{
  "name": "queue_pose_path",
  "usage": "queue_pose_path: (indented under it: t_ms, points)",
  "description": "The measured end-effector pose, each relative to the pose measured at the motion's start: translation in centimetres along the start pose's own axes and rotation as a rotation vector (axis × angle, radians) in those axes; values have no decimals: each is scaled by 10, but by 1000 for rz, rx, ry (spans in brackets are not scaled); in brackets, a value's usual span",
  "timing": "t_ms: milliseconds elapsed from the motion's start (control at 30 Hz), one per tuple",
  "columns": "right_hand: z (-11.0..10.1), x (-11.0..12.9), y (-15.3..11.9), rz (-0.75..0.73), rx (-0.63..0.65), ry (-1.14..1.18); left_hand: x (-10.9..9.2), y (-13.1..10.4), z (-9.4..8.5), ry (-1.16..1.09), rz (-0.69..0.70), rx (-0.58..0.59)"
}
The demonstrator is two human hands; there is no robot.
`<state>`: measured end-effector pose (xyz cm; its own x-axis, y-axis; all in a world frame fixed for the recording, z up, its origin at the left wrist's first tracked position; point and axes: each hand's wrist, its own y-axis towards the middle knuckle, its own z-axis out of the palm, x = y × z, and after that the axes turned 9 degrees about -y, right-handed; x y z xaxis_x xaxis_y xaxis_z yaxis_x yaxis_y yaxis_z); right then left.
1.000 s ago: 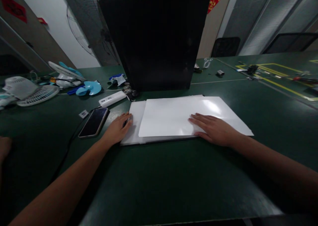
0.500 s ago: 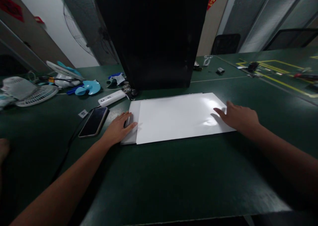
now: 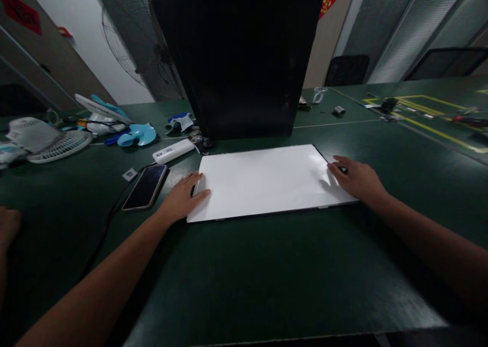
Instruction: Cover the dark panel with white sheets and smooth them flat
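A white sheet lies flat over a thin panel whose dark edge shows along the front, on the green table. At the sheet's left end rests my left hand, fingers apart, with thumb and fingertips on its edge. My right hand is at the right end, its thumb and fingertips touching the sheet's edge, the fingers spread. Behind the sheet stands a large black panel.
A phone and a white device lie left of the sheet, with fan parts and a blue fan blade beyond. Another person's hand is at the left edge. Yellow tape marks the table's right side.
The white sheet has slid left and now covers the panel's left end, which was bare before. My right hand has moved slightly left with it; my left hand has stayed in place.
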<state>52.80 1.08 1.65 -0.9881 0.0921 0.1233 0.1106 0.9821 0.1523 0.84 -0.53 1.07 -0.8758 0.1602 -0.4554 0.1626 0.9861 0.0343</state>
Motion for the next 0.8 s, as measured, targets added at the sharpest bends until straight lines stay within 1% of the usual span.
queue_pose_path:
  t_ms: [100,167,200,333,400,467,533,600,667,700,733,800]
  points:
    - [2,-1,1,0,9,82,3,1,2,21,11,16]
    - [3,0,2,14,27,237,6,2,4,55,38,44]
    - [3,0,4,56,40,346,8,3,5,72,53,57]
    - [-6,0,9,334,87,889,13,4,9,108,84,63]
    - [-12,0,10,395,77,1132,14,4,11,112,90,56]
    - [-18,1,9,399,57,1265,14,3,11,113,89,54]
    - [-22,3,7,371,37,1289,13,2,10,106,85,62]
    - [-24,5,4,303,-12,1286,11,1,8,95,82,72]
    - [-22,7,2,239,-69,1272,10,1,7,87,79,76]
    - [-20,7,1,229,-86,1233,10,1,7,87,77,79]
    - [-17,7,0,223,-88,1139,10,1,6,89,74,84]
    - [-9,4,-1,204,-67,851,11,1,6,95,71,95]
